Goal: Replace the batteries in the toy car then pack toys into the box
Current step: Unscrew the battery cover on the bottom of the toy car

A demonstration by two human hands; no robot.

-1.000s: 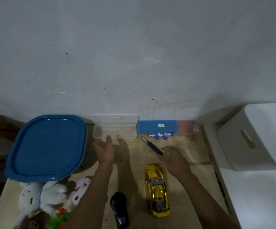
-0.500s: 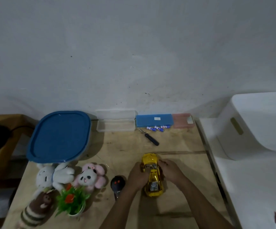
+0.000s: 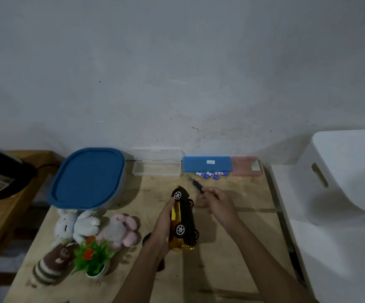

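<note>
My left hand grips the yellow toy car and holds it tipped on its side above the wooden table, black underside and wheels facing right. My right hand reaches past the car's front, and its fingers curl on the handle end of the black screwdriver lying on the table. Several blue-and-white batteries lie just behind the screwdriver. A box with a blue lid stands shut at the back left.
An open clear case, a blue case and a pink case line the wall. A white rabbit plush, pink plush, striped brown plush and plastic plant sit front left. A black remote hides behind my left arm. A white bin stands on the right.
Both hands came back from the cases to the car. My left hand lifted it and turned it onto its side; my right hand left the car and moved to the screwdriver.
</note>
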